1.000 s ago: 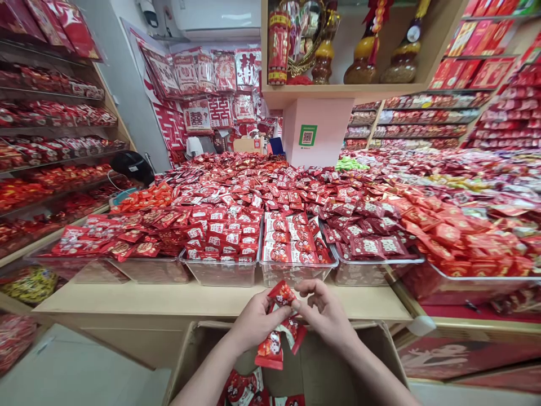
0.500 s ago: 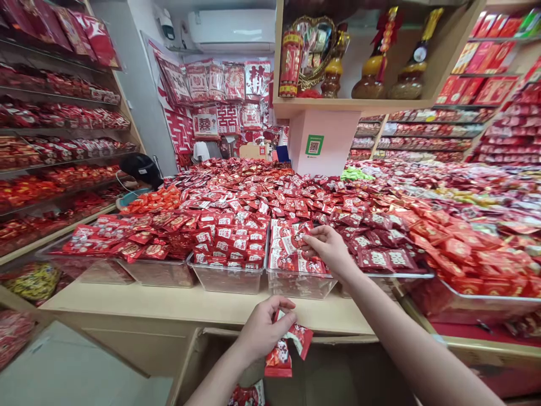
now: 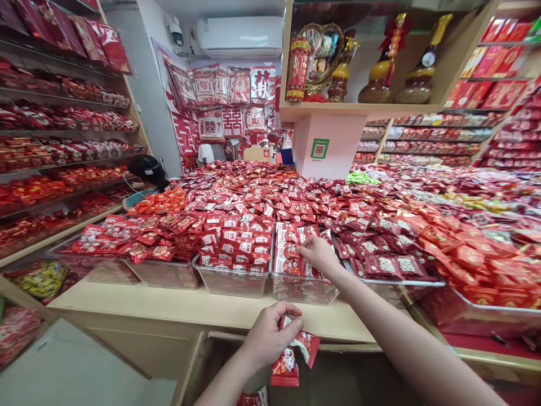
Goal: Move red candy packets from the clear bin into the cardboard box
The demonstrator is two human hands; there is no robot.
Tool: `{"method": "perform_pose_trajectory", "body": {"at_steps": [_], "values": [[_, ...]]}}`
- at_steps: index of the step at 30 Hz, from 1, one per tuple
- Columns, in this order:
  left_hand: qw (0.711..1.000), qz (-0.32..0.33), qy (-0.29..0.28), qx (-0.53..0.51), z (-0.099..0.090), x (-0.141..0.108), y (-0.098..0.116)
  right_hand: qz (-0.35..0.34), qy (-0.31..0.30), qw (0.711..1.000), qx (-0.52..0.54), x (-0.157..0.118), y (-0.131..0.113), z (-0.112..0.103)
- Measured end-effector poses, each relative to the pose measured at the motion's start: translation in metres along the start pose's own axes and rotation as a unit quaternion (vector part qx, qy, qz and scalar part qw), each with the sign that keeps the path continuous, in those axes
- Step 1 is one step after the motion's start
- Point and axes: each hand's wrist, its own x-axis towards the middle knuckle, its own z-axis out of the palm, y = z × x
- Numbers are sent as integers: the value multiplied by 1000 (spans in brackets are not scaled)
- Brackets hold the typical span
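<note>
My left hand [image 3: 273,336] is closed around red candy packets [image 3: 286,366] that hang over an open cardboard box [image 3: 198,361]. More red packets [image 3: 253,397] lie at the bottom of that box. On the counter, my right hand [image 3: 318,254] reaches over a clear plastic bin [image 3: 304,288] filled with rows of red and white packets [image 3: 287,235]. Its fingertips touch packets in the bin; whether they grip one is hidden.
Bins of red packets [image 3: 236,242], dark red packets [image 3: 386,265] and orange-red packets [image 3: 469,254] flank the middle bin. The counter edge [image 3: 160,304] runs in front. A shelf [image 3: 363,107] overhangs behind. A person's head [image 3: 146,169] shows at the left.
The whole view has shifted slightly right and down. My right hand has moved a little left over the bin, its fingers lower among the packets. My left hand still holds its packets.
</note>
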Motion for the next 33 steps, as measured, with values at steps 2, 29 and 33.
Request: {"method": "perform_pose_trajectory", "body": {"at_steps": [2, 29, 33], "values": [[1000, -1, 1, 2, 0, 0, 0, -11, -9, 1000, -27, 0, 0, -1], [993, -25, 21, -115, -3, 4, -3, -70, 6, 996, 58, 5, 3, 1], [983, -27, 39, -177, -6, 5, -2, -65, 91, 973, 202, -13, 2, -10]]}}
